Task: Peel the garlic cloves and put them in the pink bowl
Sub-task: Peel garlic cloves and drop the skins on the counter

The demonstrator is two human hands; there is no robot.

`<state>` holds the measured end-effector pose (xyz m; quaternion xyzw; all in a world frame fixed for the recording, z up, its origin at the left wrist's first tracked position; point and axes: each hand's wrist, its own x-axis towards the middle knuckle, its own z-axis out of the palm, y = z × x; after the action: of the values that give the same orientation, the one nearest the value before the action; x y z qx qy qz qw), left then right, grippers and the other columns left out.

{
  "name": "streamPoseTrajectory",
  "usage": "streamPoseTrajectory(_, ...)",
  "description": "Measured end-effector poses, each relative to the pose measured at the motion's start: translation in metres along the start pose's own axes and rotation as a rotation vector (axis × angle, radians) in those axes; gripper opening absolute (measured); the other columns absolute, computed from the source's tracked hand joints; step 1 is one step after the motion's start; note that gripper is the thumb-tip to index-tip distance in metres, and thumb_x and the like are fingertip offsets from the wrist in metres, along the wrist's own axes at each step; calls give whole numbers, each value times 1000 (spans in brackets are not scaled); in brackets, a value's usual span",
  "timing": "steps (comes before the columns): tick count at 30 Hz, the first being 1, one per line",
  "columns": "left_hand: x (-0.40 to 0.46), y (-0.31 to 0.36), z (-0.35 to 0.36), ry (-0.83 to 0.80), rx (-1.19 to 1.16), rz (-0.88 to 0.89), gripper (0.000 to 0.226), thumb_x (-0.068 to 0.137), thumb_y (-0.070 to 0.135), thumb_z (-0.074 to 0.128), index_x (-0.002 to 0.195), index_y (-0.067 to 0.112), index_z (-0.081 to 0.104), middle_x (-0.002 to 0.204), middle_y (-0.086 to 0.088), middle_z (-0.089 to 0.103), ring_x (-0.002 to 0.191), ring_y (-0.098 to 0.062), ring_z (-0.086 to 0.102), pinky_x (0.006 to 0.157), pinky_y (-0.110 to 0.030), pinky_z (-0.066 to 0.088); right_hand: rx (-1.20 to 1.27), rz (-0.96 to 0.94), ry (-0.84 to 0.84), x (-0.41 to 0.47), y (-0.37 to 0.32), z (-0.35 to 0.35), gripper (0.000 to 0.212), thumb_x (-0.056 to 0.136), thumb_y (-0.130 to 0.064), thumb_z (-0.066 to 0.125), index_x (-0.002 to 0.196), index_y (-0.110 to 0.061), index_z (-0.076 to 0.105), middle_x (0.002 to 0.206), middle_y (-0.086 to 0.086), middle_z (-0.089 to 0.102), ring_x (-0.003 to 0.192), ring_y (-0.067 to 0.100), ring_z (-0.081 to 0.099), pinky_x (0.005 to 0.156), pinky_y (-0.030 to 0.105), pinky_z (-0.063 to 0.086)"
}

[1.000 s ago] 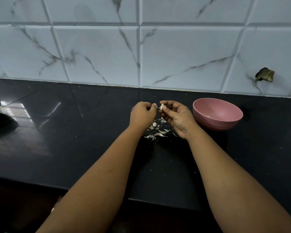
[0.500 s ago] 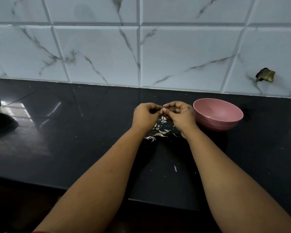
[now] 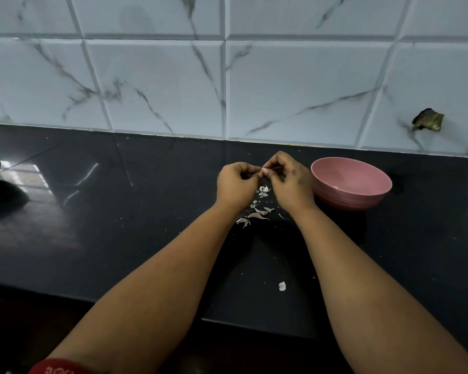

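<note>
I am pinching a small, mostly hidden garlic clove [image 3: 260, 174] between my left hand [image 3: 237, 183] and right hand [image 3: 288, 179] at frame centre, risking it slipping onto the tabletop [image 3: 146, 225] short of the pink bowl [image 3: 351, 184] alongside.

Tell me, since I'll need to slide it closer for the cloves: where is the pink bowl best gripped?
Pinch the pink bowl by its left rim, thumb inside, fingers on the ribbed outer wall. It stands upright with its mouth open, and that side is nearest the right hand, which is busy on the garlic clove with the left hand.
</note>
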<state>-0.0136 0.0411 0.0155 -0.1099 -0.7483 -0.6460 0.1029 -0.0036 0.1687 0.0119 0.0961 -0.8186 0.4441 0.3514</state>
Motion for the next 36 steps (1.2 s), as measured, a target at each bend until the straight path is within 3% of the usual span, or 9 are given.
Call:
streamPoseTrajectory(6, -1, -1, 0, 4, -141, -98, 14, 86, 4, 71, 77, 16, 73, 76, -8, 74, 78, -21, 72, 84, -37, 59, 38, 73, -7, 3, 4, 6, 9, 85, -6, 69, 84, -14, 65, 79, -7, 67, 73, 11, 66, 71, 24, 54)
streamPoseTrajectory(10, 3, 5, -5, -100, -459, -248, 7, 88, 6, 70, 84, 1, 68, 80, -13, 68, 79, -21, 65, 85, -31, 57, 60, 100, 17, 1, 3, 8, 7, 88, -9, 67, 87, -15, 65, 83, -2, 69, 74, 11, 65, 71, 24, 54)
streamPoseTrajectory(15, 4, 2, -8, -110, -577, -280, 4, 87, -3, 67, 85, -2, 64, 75, -10, 68, 68, -16, 67, 70, -21, 57, 148, 193, -22, 3, 3, 8, 18, 86, -10, 70, 82, -27, 64, 91, 3, 72, 86, 19, 69, 84, 41, 57)
streamPoseTrajectory(18, 5, 2, -10, -107, -657, -286, 5, 87, -5, 66, 90, -2, 63, 82, -12, 68, 71, -15, 68, 73, -21, 58, 173, 243, -5, 4, 3, 7, 19, 84, -13, 72, 79, -30, 65, 91, 1, 73, 88, 19, 70, 87, 43, 56)
streamPoseTrajectory(24, 6, 5, -13, -77, -635, -258, 13, 88, -10, 62, 90, 2, 67, 81, -8, 69, 73, -14, 67, 76, -19, 57, 124, 299, 47, 3, 3, 0, 15, 89, -12, 65, 88, -25, 73, 80, -5, 71, 79, 13, 67, 84, 40, 56)
streamPoseTrajectory(28, 6, 4, -12, -80, -612, -252, 13, 86, -9, 65, 89, 3, 69, 81, -6, 71, 78, -14, 67, 82, -21, 56, 39, 284, 61, -1, 1, -4, 3, 79, -24, 77, 81, -22, 78, 79, -7, 74, 77, 11, 70, 79, 37, 58)
streamPoseTrajectory(31, 5, 2, -11, -70, -563, -239, 11, 85, -6, 68, 89, 4, 70, 85, -8, 71, 82, -16, 67, 83, -22, 56, 67, 301, 94, -2, -3, -5, 19, 70, -17, 82, 63, -26, 67, 70, -7, 72, 67, 11, 69, 70, 37, 59)
streamPoseTrajectory(34, 5, 0, -10, -48, -482, -207, 9, 84, -3, 71, 90, 4, 71, 87, -11, 72, 81, -17, 67, 81, -25, 56, 57, 245, 93, 0, -3, -4, 30, 76, -3, 68, 70, -32, 63, 78, -12, 70, 72, 8, 66, 75, 39, 58)
streamPoseTrajectory(36, 4, 0, -9, -49, -449, -190, 7, 85, -1, 71, 91, 3, 72, 84, -10, 71, 75, -15, 67, 77, -23, 55, 70, 218, 61, 0, -3, -1, 30, 84, -5, 62, 81, -34, 68, 87, -12, 72, 81, 9, 68, 81, 39, 57)
